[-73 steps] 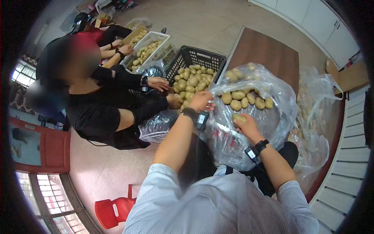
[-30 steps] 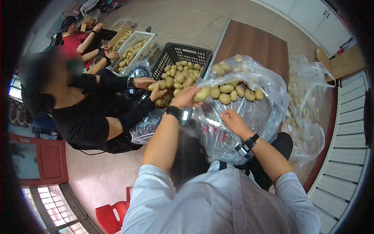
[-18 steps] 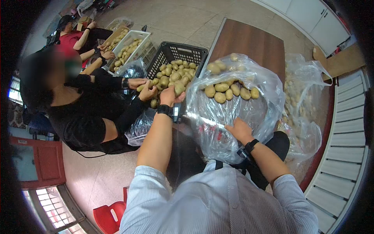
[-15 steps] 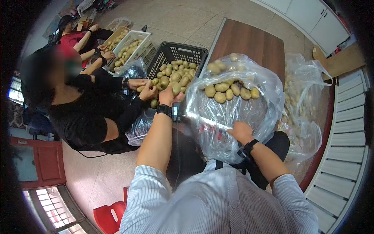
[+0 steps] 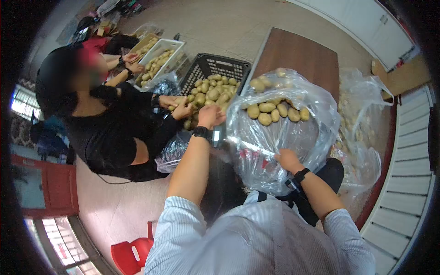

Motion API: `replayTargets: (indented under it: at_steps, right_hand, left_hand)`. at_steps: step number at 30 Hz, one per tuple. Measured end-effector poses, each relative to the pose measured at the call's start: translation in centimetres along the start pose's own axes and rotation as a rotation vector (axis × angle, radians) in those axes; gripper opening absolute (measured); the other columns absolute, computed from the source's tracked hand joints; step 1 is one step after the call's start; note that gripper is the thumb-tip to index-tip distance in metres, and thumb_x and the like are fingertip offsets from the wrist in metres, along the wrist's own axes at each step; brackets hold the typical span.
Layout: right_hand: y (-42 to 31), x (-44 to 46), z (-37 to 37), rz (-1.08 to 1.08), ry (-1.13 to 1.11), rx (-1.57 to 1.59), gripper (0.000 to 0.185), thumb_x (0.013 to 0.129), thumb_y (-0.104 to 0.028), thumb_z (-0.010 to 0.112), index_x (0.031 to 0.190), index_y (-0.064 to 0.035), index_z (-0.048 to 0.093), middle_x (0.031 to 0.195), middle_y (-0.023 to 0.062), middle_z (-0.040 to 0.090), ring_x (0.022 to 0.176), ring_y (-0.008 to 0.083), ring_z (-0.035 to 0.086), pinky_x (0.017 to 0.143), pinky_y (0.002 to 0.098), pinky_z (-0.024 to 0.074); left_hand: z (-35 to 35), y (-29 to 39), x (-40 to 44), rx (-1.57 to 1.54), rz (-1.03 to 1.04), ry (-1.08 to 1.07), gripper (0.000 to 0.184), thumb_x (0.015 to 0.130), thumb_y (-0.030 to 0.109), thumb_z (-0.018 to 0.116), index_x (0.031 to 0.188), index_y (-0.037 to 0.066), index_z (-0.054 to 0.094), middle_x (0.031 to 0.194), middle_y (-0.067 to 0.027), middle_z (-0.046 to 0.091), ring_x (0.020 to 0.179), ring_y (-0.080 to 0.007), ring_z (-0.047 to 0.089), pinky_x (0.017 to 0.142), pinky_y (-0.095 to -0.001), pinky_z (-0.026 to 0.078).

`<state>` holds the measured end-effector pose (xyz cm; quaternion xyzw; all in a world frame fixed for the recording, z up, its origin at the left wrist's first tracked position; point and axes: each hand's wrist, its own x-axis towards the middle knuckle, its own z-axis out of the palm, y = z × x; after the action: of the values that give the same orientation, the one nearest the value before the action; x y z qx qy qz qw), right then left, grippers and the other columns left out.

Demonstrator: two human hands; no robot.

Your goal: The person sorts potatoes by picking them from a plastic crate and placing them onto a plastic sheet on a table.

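Observation:
My left hand (image 5: 211, 116) is over the near right edge of the black crate (image 5: 228, 63). Its fingers look curled, and whatever they may hold is hidden. Potatoes (image 5: 212, 93) fill the crate. My right hand (image 5: 288, 160) pinches the near side of a clear plastic bag (image 5: 300, 137) in front of me. Inside the bag, a row of potatoes (image 5: 281, 110) lies toward the far end, with more behind under the plastic. Left of my left hand, a co-worker's hands (image 5: 179, 109) are close together at the crate's near left side, around a potato.
A brown table (image 5: 293, 50) extends beyond the bag. Another clear bag of potatoes (image 5: 357, 110) stands on the right. White crate (image 5: 172, 43) with potatoes, a second co-worker's hand (image 5: 133, 67) and a red stool (image 5: 133, 254) are on the left.
My left hand has drawn slightly right, from over the potatoes toward the bag, and its thumb no longer shows apart. My right hand keeps its pinch on the bag. The whole view has shifted slightly.

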<state>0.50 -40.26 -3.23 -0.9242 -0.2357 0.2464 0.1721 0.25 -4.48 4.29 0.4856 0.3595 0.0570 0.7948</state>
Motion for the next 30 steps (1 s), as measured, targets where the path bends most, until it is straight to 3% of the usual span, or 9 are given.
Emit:
replayTargets:
  at_steps: [2, 4, 11, 15, 21, 23, 25, 27, 30]
  right_hand:
    - [0.1, 0.0, 0.3, -0.095, -0.046, -0.075, 0.033, 0.086, -0.029, 0.054, 0.089, 0.0019, 0.065, 0.093, 0.0232, 0.064, 0.088, 0.0408, 0.062, 0.079, 0.0487, 0.0479]
    - [0.5, 0.0, 0.2, -0.111, -0.070, -0.087, 0.033, 0.085, -0.029, 0.054, 0.088, 0.0017, 0.065, 0.092, 0.0232, 0.064, 0.087, 0.0406, 0.062, 0.078, 0.0487, 0.0481]
    - [-0.4, -0.4, -1.4, -0.213, -0.196, -0.132, 0.034, 0.084, -0.030, 0.055, 0.085, 0.0015, 0.067, 0.087, 0.0229, 0.065, 0.083, 0.0407, 0.062, 0.076, 0.0477, 0.0489]
    - [-0.3, 0.1, -1.6, -0.256, -0.317, -0.103, 0.035, 0.084, -0.032, 0.055, 0.082, 0.0015, 0.067, 0.086, 0.0232, 0.065, 0.082, 0.0407, 0.062, 0.076, 0.0476, 0.0487]
    - [-1.5, 0.1, -4.4, -0.279, -0.347, 0.068, 0.042, 0.085, -0.038, 0.055, 0.078, 0.0026, 0.067, 0.081, 0.0248, 0.064, 0.079, 0.0406, 0.062, 0.075, 0.0482, 0.0477]
    - [-2.0, 1.2, -6.2, -0.170, -0.384, 0.027, 0.044, 0.085, -0.045, 0.056, 0.086, -0.0018, 0.064, 0.087, 0.0214, 0.064, 0.083, 0.0379, 0.062, 0.075, 0.0453, 0.0472]
    - [-1.8, 2.6, -8.4, -0.066, -0.214, 0.196, 0.042, 0.084, -0.044, 0.058, 0.094, -0.0036, 0.063, 0.089, 0.0206, 0.064, 0.086, 0.0364, 0.062, 0.075, 0.0437, 0.0479]
    - [-1.7, 5.3, -11.2, -0.110, -0.093, 0.113, 0.036, 0.087, -0.035, 0.052, 0.090, -0.0004, 0.062, 0.092, 0.0250, 0.063, 0.089, 0.0388, 0.061, 0.076, 0.0450, 0.0489]
    - [0.7, 9.8, -12.9, -0.101, 0.182, 0.215, 0.031, 0.084, -0.028, 0.055, 0.100, -0.0018, 0.062, 0.099, 0.0245, 0.063, 0.096, 0.0385, 0.060, 0.083, 0.0457, 0.0476]
  left_hand:
    - [0.9, -0.2, -0.1, 0.057, -0.030, -0.017, 0.018, 0.087, 0.008, 0.051, 0.098, -0.006, 0.051, 0.097, -0.0167, 0.057, 0.078, -0.0288, 0.064, 0.061, -0.0390, 0.058]
    - [1.4, -0.5, 0.0, 0.177, -0.161, -0.222, 0.025, 0.092, 0.020, 0.056, 0.104, 0.000, 0.050, 0.095, -0.0136, 0.057, 0.084, -0.0273, 0.064, 0.067, -0.0385, 0.058]
    - [4.3, -1.2, -0.8, 0.620, -0.305, -0.477, 0.031, 0.092, 0.023, 0.056, 0.114, 0.002, 0.050, 0.110, -0.0118, 0.059, 0.086, -0.0257, 0.065, 0.069, -0.0391, 0.057]
    - [4.9, -1.4, 1.2, 0.822, -0.337, -0.507, 0.040, 0.089, 0.026, 0.059, 0.121, 0.004, 0.049, 0.111, -0.0093, 0.057, 0.091, -0.0243, 0.063, 0.071, -0.0393, 0.056]
    - [5.5, -1.2, 2.2, 0.806, -0.320, -0.466, 0.044, 0.089, 0.029, 0.060, 0.126, 0.009, 0.050, 0.112, -0.0090, 0.055, 0.092, -0.0246, 0.060, 0.072, -0.0383, 0.055]
    - [5.6, -1.3, 1.9, 0.793, -0.311, -0.451, 0.043, 0.089, 0.030, 0.060, 0.127, 0.010, 0.050, 0.113, -0.0089, 0.054, 0.093, -0.0244, 0.060, 0.073, -0.0387, 0.055]
    - [5.5, -1.4, 1.9, 0.806, -0.286, -0.420, 0.042, 0.090, 0.030, 0.059, 0.127, 0.011, 0.050, 0.113, -0.0082, 0.054, 0.095, -0.0248, 0.059, 0.075, -0.0403, 0.054]
    - [5.6, -1.3, 1.7, 0.807, -0.276, -0.404, 0.042, 0.088, 0.030, 0.058, 0.124, 0.009, 0.053, 0.109, -0.0067, 0.057, 0.095, -0.0223, 0.059, 0.074, -0.0388, 0.054]
    - [6.3, -0.8, 1.0, 0.870, -0.249, -0.380, 0.042, 0.086, 0.030, 0.057, 0.121, 0.006, 0.056, 0.107, -0.0055, 0.060, 0.095, -0.0190, 0.060, 0.074, -0.0363, 0.053]
